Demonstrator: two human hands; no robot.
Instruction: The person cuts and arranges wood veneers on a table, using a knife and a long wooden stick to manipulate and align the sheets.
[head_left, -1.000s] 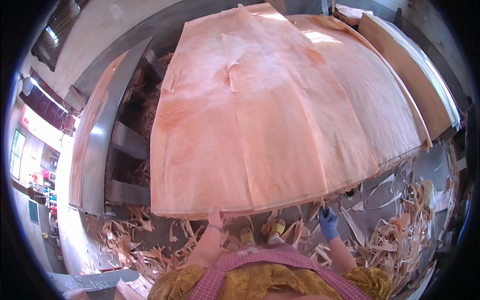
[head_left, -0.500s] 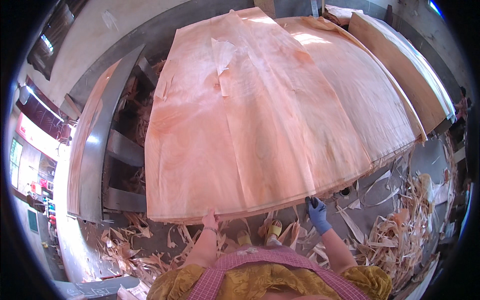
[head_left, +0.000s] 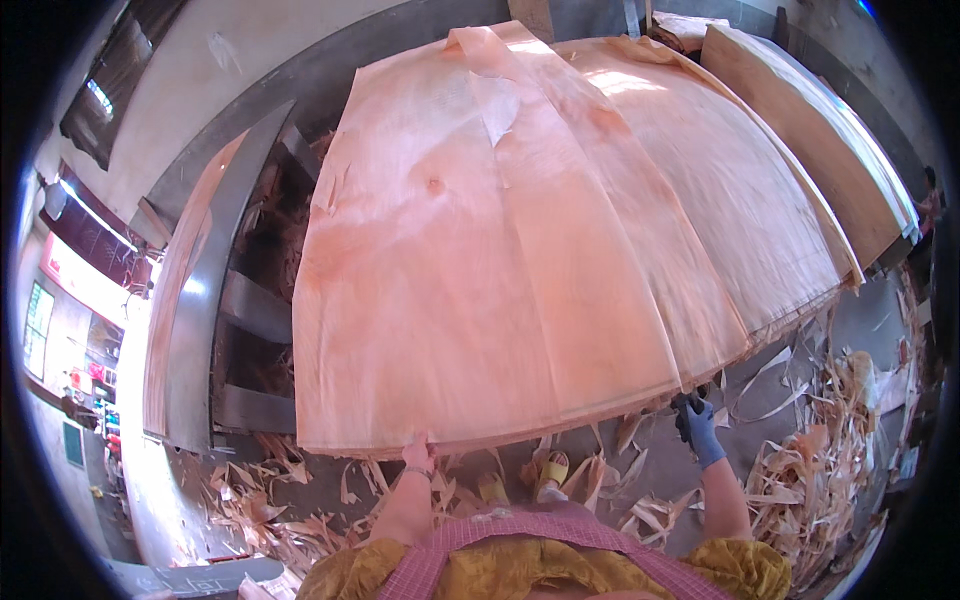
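Observation:
A broad stack of thin pinkish wood veneer sheets (head_left: pixel 430 300) spreads out in front of me. My bare left hand (head_left: pixel 420 456) pinches the near edge of the top sheets, its fingertips partly hidden at the rim. Farther right, my right hand (head_left: pixel 700 425), in a blue glove with dark fingers, grips the near corner of an upper veneer sheet (head_left: pixel 600 330). That sheet overlaps its neighbours in long strips running away from me. A torn flap (head_left: pixel 497 115) lifts near the far end.
Veneer scraps (head_left: pixel 800 480) litter the floor at right, with more scraps (head_left: pixel 250 495) at left. A grey metal frame (head_left: pixel 200 300) stands left of the stack. Another veneer pile (head_left: pixel 810 140) leans at the far right. Yellow sandals (head_left: pixel 552 470) show on my feet below the edge.
My right hand has moved right, and the upper veneer sheet's corner and seam have slid right with it. The sheet's far end has bunched into a fold. My left hand stays about where it was.

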